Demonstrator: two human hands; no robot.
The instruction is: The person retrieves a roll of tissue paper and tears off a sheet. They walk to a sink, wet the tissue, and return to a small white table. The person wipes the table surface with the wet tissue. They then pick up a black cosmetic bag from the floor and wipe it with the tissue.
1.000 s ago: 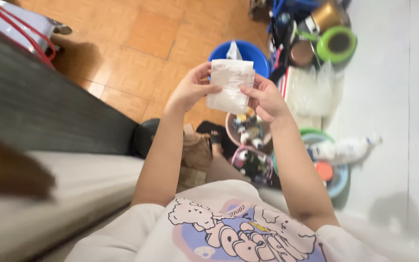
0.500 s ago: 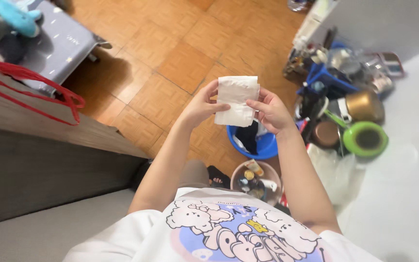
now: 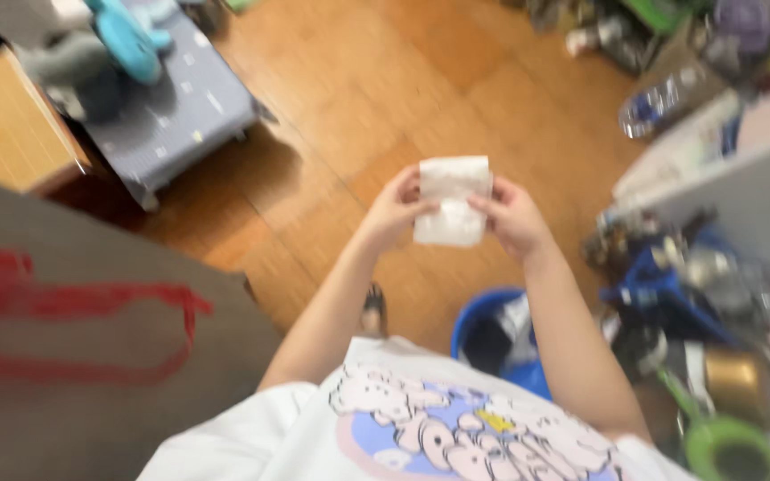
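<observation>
Above a wooden parquet floor (image 3: 349,98), a folded white tissue (image 3: 452,201) is held up between two bare hands.

The tissue is gripped at its left edge by the left hand (image 3: 396,211) and at its right edge by the right hand (image 3: 517,216); on each side it is pinched between thumb and fingers, which are curled and pressed onto the paper, though the blur hides finer detail. It is kept upright in front of the chest, clear of the floor. Below the right forearm a blue basin (image 3: 492,343) is seen on the floor, with a blurred clutter of pots, among them a green-rimmed pan (image 3: 731,452), just beside it. At upper left a grey mattress (image 3: 176,111) is seen, a blue soft toy (image 3: 126,44) lying on it.
</observation>
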